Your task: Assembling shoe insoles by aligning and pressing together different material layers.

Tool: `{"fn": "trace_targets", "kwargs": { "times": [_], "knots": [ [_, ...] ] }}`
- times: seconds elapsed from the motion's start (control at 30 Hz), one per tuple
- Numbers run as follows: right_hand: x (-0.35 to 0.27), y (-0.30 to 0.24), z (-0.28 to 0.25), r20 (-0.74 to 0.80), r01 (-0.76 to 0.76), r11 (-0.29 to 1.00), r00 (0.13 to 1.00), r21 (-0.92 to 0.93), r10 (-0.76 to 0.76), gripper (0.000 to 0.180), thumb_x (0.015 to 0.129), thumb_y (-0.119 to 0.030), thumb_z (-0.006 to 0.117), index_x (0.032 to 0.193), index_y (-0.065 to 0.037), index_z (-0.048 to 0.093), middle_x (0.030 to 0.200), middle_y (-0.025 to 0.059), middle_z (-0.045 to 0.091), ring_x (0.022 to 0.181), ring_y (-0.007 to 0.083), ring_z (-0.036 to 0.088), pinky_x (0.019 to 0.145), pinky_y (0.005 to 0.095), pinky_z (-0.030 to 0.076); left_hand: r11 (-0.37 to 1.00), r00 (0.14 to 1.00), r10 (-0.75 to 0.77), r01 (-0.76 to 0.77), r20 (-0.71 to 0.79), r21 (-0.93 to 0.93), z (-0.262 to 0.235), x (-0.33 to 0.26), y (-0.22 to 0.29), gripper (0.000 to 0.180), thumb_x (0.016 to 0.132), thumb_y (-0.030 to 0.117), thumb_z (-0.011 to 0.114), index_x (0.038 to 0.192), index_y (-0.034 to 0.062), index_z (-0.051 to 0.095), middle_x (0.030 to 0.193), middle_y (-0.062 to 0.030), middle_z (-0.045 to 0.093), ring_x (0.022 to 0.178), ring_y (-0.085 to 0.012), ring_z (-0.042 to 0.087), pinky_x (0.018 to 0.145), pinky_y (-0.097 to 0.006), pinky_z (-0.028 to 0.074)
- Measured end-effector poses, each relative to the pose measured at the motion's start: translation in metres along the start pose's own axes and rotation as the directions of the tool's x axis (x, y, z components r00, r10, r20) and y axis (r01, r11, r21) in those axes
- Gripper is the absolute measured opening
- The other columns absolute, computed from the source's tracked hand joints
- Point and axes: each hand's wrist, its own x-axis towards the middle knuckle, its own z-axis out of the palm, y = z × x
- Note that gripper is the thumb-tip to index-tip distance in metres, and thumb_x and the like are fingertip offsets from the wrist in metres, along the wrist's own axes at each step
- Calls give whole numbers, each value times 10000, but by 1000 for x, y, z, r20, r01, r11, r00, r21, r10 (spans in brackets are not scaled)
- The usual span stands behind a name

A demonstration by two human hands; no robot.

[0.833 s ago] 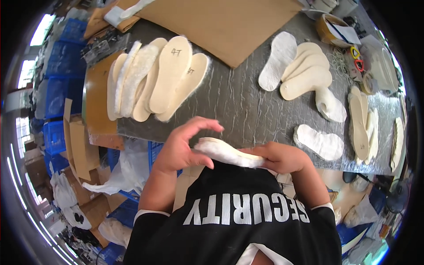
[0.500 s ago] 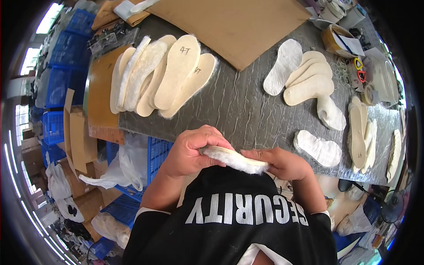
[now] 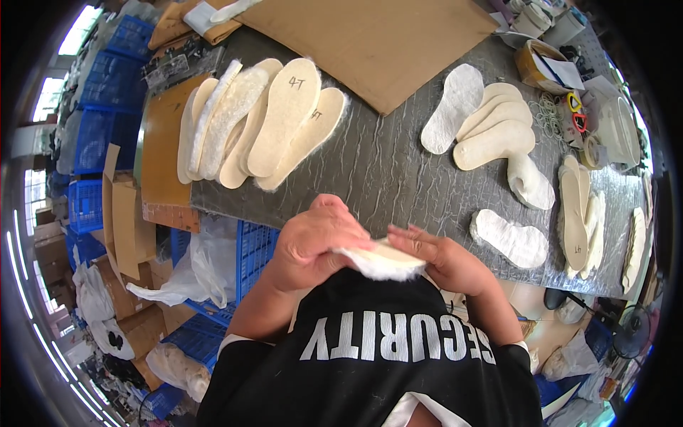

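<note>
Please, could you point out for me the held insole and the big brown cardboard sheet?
Held insole [image 3: 386, 267], head view: on its fluffy white side.
Brown cardboard sheet [image 3: 373, 44], head view: on the middle of its visible face.

Insole [image 3: 388, 264], cream face upward (white fluff beneath), in mid-air.

Left fingers [image 3: 343, 232] and right fingers [image 3: 415, 245] hold an insole [image 3: 384, 263].
</note>
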Motion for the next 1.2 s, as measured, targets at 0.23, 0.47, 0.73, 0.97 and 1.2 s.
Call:
{"fn": "trace_targets", "kwargs": {
  "times": [0.23, 0.47, 0.73, 0.97, 1.2],
  "knots": [
    [27, 31, 56, -316, -184, 655, 945, -733, -89, 548, 840, -101, 473, 1377, -4, 429, 1476, 237, 328, 1397, 388, 285, 1124, 581, 200, 358, 695, -717, 434, 54, -827, 10, -61, -54, 1126, 717, 635, 703, 1456, -66, 223, 1428, -222, 411, 1278, -270, 458, 1062, -425, 369],
    [24, 68, 65, -370, -281, 763, 927, -582, 60, 932, 674, -387, 773, 1415, -15, 346, 1501, 189, 295, 1424, 368, 219, 1131, 598, 127, 510, 650, -759, 562, -34, -651, 17, -75, -85, 695, 818, -112, 604, 1440, -10, 312, 1264, -228, 569, 1165, -246, 562, 1012, -346, 431],
    [74, 56, 13, -258, -238, 905, 954, -353, 151, 504, 731, -317, 749, 1148, -71, 610, 1002, 97, 670, 1000, 268, 614, 960, 434, 376, 570, 725, -689, 534, -9, -624, 14, -58, -82, 704, 805, -84, 647, 1432, 23, 347, 1252, -208, 585, 1136, -211, 579, 980, -322, 458],
    [80, 53, 13, -216, -271, 950, 948, -158, 234, 373, 705, -214, 772, 1025, -55, 665, 923, 112, 674, 912, 279, 633, 834, 370, 448, 577, 655, -756, 651, -19, -494, 4, -52, -78, 584, 817, 129, 753, 1300, -47, 475, 1140, -150, 638, 1025, -164, 609, 911, -282, 476],
    [87, 51, 8, -220, -203, 977, 952, 67, 213, 366, 715, -260, 764, 997, -51, 662, 953, 108, 675, 901, 312, 630, 799, 397, 479, 557, 553, -830, 828, -69, -63, 1, -26, -63, 271, 840, 189, 748, 961, -27, 638, 855, -26, 668, 787, -56, 577, 721, -210, 468]
  ]
}}
